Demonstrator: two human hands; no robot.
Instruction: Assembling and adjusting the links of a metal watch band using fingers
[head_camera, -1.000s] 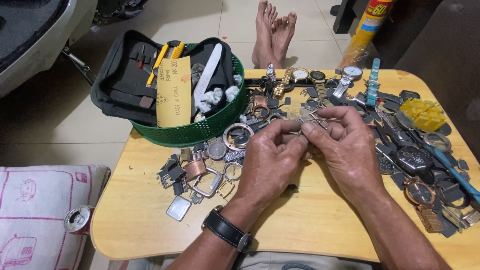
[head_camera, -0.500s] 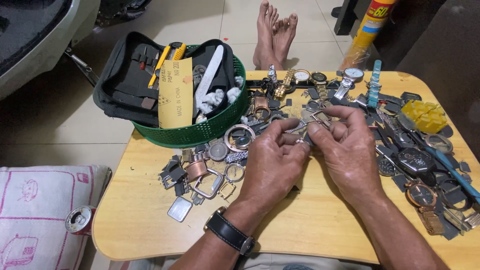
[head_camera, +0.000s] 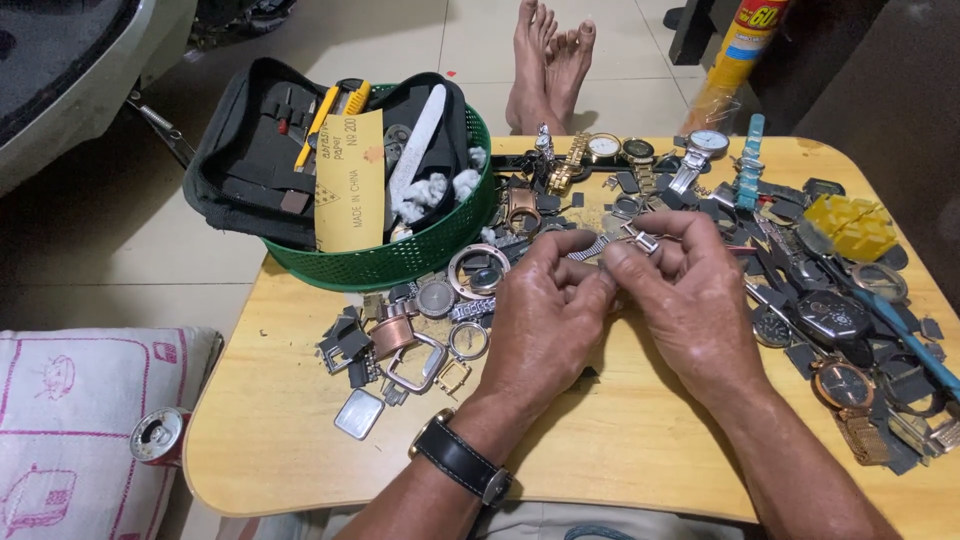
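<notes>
Both hands meet over the middle of the wooden table (head_camera: 620, 455), working a silver metal watch band (head_camera: 612, 243) between them. The left hand (head_camera: 545, 325) pinches the near part of the band between thumb and fingers, while the right hand (head_camera: 690, 300) pinches its clasp end, the grip of each pressed together on the metal. The band hangs just above the table, between the fingertips and slightly toward the far side. Such small links probably handle best with the band kept taut and low over the table, so that a loosened piece drops among the nearby parts rather than off the edge; short, firm fingertip holds close to the joint should give the most control. To the far left, a round green basket (head_camera: 420, 262) sits on the table's corner. It holds an open black tool pouch (head_camera: 250, 165) with a yellow-handled tool (head_camera: 322, 118), a sheet of tan sandpaper (head_camera: 350, 185), a white flat tool (head_camera: 415, 135) and some crumpled white bits.
</notes>
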